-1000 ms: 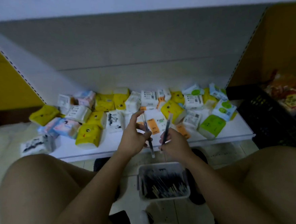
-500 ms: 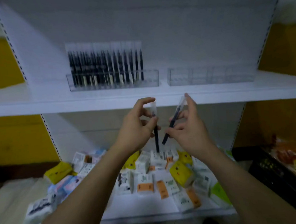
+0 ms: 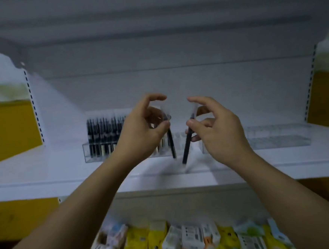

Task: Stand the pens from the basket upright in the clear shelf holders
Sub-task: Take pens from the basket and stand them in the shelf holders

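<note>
One dark pen per hand. The left pen (image 3: 171, 143) hangs near-vertical, clear cap up, just in front of the right end of the left holder (image 3: 86, 152). The right pen (image 3: 187, 144) tilts, lower end leaning left, over the gap between the holders.

The left grip (image 3: 140, 131) is thumb and fingers pinched on the upper barrel, by the cap. The right grip (image 3: 217, 128) has the same high pinch, index finger raised free.

Pens judged light, stiff, smooth plastic. Likely to swivel in a high pinch, so mid-barrel would aim better into a slot.

The left holder is mostly filled with upright stocked pens (image 3: 102, 132). The right holder (image 3: 277, 138) looks empty. Both sit on the white shelf (image 3: 46, 171). Near, packets (image 3: 189, 241) lie on the lower shelf.
</note>
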`<action>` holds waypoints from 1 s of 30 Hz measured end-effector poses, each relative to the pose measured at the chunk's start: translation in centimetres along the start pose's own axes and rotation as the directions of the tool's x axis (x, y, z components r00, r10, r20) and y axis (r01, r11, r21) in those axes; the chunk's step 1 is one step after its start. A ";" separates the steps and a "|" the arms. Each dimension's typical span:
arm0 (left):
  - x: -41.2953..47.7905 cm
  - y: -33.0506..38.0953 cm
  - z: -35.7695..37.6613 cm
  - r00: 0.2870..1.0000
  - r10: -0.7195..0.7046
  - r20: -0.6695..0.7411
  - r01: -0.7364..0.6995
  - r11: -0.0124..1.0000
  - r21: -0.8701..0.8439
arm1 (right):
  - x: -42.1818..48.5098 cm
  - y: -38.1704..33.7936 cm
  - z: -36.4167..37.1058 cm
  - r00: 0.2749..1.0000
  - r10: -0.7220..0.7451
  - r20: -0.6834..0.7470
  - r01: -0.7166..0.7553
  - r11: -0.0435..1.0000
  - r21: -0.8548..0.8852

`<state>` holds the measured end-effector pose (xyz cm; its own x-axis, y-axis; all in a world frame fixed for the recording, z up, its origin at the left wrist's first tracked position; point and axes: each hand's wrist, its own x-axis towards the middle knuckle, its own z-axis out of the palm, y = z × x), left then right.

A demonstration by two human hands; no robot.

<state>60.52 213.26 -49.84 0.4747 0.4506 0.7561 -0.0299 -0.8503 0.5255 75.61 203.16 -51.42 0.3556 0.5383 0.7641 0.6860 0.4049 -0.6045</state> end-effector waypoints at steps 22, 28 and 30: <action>10.4 -5.7 0.6 0.998 0.052 -0.033 -0.041 0.963 0.266 | 12.5 6.7 4.7 0.984 -0.150 0.095 0.150 0.989 0.007; 10.5 -6.2 0.1 0.999 0.043 -0.009 -0.040 0.970 0.238 | 12.8 7.9 4.6 0.993 -0.114 0.028 0.110 0.988 0.112; 10.5 -6.4 0.2 0.999 0.028 0.025 -0.034 0.967 0.253 | 12.5 8.3 4.5 0.995 -0.100 0.021 0.096 0.986 0.134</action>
<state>65.87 223.35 -45.38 0.4958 0.4195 0.7604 0.1774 -0.9060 0.3842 82.88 216.58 -47.88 0.2715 0.5107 0.8158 0.6258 0.5503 -0.5527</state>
